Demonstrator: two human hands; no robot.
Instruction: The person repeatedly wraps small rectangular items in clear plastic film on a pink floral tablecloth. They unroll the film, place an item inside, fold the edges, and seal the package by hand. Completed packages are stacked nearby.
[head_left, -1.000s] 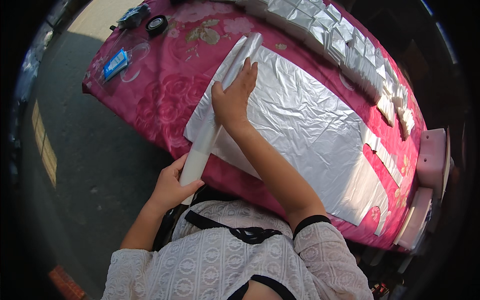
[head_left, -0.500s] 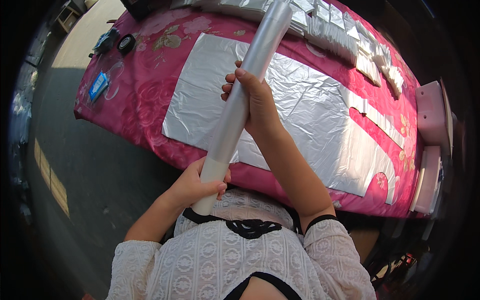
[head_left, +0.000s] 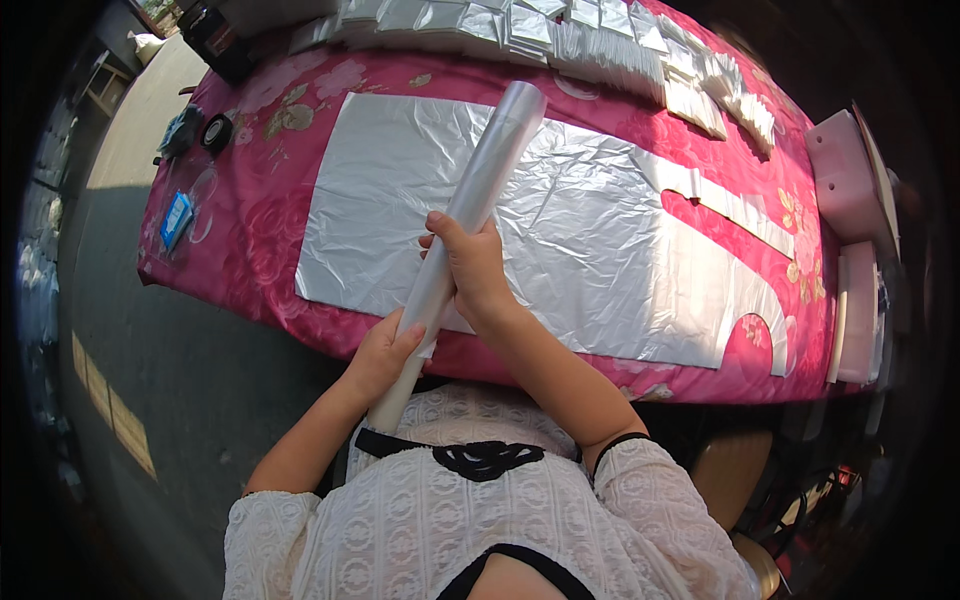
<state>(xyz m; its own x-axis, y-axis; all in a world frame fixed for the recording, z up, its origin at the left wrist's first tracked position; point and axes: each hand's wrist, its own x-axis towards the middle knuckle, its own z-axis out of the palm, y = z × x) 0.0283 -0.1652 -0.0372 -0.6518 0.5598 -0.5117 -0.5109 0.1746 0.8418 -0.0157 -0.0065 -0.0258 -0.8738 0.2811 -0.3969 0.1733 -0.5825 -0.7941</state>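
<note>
A long roll of clear plastic film (head_left: 490, 165) slants from my lap up over the table. My left hand (head_left: 385, 352) grips its lower end near the table's front edge. My right hand (head_left: 470, 265) is wrapped around its middle. Under the roll a large silvery plastic sheet (head_left: 600, 240) lies flat on the pink flowered tablecloth (head_left: 260, 230), with a cut-out strip at its right side.
Rows of small folded silvery packets (head_left: 600, 45) line the table's far edge. A tape roll (head_left: 216, 133) and a blue packet (head_left: 176, 218) lie at the left end. Pale pink boxes (head_left: 850, 180) stand at the right end. Grey pavement (head_left: 150, 380) lies to the left.
The roll has been lifted off the sheet and swung more upright and toward the middle. Both hands keep their hold; the view has shifted right along the table.
</note>
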